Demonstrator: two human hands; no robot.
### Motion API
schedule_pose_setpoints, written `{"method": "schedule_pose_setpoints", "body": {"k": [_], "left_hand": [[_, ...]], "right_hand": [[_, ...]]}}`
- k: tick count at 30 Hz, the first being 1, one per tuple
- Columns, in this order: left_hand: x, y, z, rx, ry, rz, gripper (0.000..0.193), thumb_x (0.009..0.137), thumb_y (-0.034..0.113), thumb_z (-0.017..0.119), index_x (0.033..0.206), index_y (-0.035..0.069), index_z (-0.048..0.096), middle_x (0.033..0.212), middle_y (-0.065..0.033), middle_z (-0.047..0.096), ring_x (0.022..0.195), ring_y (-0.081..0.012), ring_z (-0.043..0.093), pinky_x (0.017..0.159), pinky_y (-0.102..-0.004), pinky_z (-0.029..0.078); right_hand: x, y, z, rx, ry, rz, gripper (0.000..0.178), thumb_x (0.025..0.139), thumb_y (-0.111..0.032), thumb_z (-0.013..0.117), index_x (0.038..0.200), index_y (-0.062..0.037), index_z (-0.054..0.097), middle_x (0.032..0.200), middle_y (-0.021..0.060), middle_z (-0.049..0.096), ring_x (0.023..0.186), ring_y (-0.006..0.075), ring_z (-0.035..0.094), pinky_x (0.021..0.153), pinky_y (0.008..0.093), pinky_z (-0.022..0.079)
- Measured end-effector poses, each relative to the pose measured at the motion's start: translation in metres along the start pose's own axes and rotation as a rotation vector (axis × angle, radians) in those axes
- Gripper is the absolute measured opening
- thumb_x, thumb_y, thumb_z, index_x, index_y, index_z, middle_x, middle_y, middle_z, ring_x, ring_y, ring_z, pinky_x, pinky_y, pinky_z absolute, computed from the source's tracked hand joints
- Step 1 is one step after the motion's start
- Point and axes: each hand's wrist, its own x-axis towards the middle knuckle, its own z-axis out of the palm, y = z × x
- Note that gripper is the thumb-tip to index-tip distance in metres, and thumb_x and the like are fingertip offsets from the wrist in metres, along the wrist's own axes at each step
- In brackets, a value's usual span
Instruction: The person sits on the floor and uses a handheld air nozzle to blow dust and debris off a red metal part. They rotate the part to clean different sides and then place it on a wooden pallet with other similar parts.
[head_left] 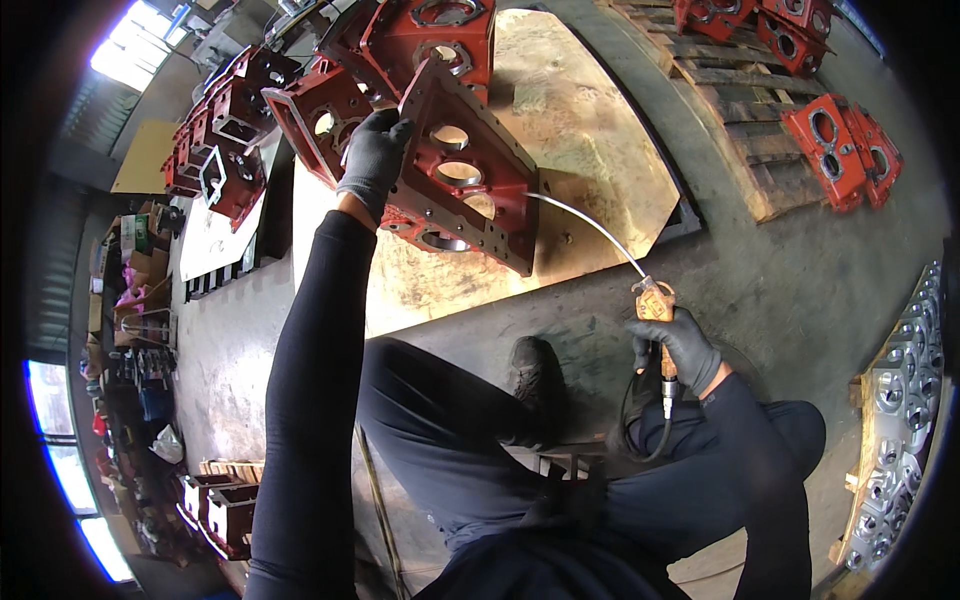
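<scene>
"State of the hands?"

"Our grey-gloved left hand (pixel 372 160): fingers clamped over the upper edge of a dark-red metal casting with round bores (pixel 508 195). We see it on a broad light-brown wooden board (pixel 600 130), close beside another red bored casting (pixel 478 50)."

"And the right?"

"Our grey-gloved right hand (pixel 682 345) has fingers wrapped round an orange hand-held air tool (pixel 655 303). We can't tell if its trigger is pressed."

"Risks?"

"Tipping, first. The red casting looks tilted and we can't see its footing; if our left grip slips on that narrow edge, it could drop onto its neighbour or roll toward our black shoe (pixel 538 385)."

"Tool side?"

"Its long, thin, pale curved tube (pixel 597 226) ends right at the casting's wall; contact unclear. Pushed in hard, it could bend or scratch. Air into a bore could throw grit back at us."

"Hose?"

"The black rubber hose (pixel 653 456) loops by our knee; a snag could jerk our aim."
</scene>
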Motion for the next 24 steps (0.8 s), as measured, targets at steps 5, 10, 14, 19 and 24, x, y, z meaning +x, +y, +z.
{"method": "schedule_pose_setpoints", "body": {"k": [5,10,14,19,24], "left_hand": [[-0.009,0.004,0.005,0.088,0.049,0.050,0.035,0.098,0.025,0.071,0.122,-0.002,0.072,0.109,-0.0157,0.078,0.098,-0.0286,0.074,0.090,-0.0371,0.055],[-0.007,0.006,0.001,0.073,0.007,-0.029,0.037,0.099,0.022,0.073,0.126,-0.003,0.070,0.113,-0.0135,0.077,0.101,-0.0232,0.071,0.093,-0.0341,0.053],[-0.010,0.013,0.003,0.067,-0.009,-0.021,0.039,0.099,0.022,0.074,0.127,-0.004,0.069,0.115,-0.0125,0.077,0.103,-0.0205,0.070,0.094,-0.0326,0.053],[-0.011,0.016,0.004,0.054,0.009,-0.057,0.040,0.099,0.023,0.075,0.127,-0.004,0.069,0.114,-0.0132,0.077,0.103,-0.0213,0.070,0.094,-0.0333,0.053],[-0.013,0.013,0.005,0.071,0.009,-0.043,0.041,0.098,0.024,0.076,0.128,-0.004,0.069,0.115,-0.0130,0.077,0.103,-0.0210,0.070,0.094,-0.0333,0.053]], "right_hand": [[-0.006,0.017,0.003,-0.035,-0.019,0.022,0.016,0.095,-0.011,0.075,0.086,-0.0019,0.065,0.063,0.0069,0.063,0.047,0.0180,0.061,0.046,0.0327,0.054],[-0.011,0.020,0.008,-0.078,-0.043,0.054,0.018,0.094,-0.008,0.073,0.109,-0.0027,0.063,0.067,0.0032,0.060,0.048,0.0146,0.058,0.047,0.0292,0.050],[-0.008,0.018,0.013,-0.133,-0.033,0.093,0.015,0.095,-0.012,0.074,0.087,-0.0048,0.063,0.066,0.0037,0.061,0.050,0.0154,0.060,0.048,0.0302,0.051],[0.001,0.022,0.014,-0.135,-0.060,0.063,0.019,0.094,-0.014,0.074,0.083,-0.0049,0.063,0.064,0.0056,0.061,0.049,0.0176,0.061,0.048,0.0321,0.052],[0.003,0.023,0.014,-0.137,-0.053,0.100,0.019,0.094,-0.013,0.075,0.083,-0.0044,0.063,0.062,0.0058,0.060,0.048,0.0178,0.060,0.048,0.0327,0.052]]}}
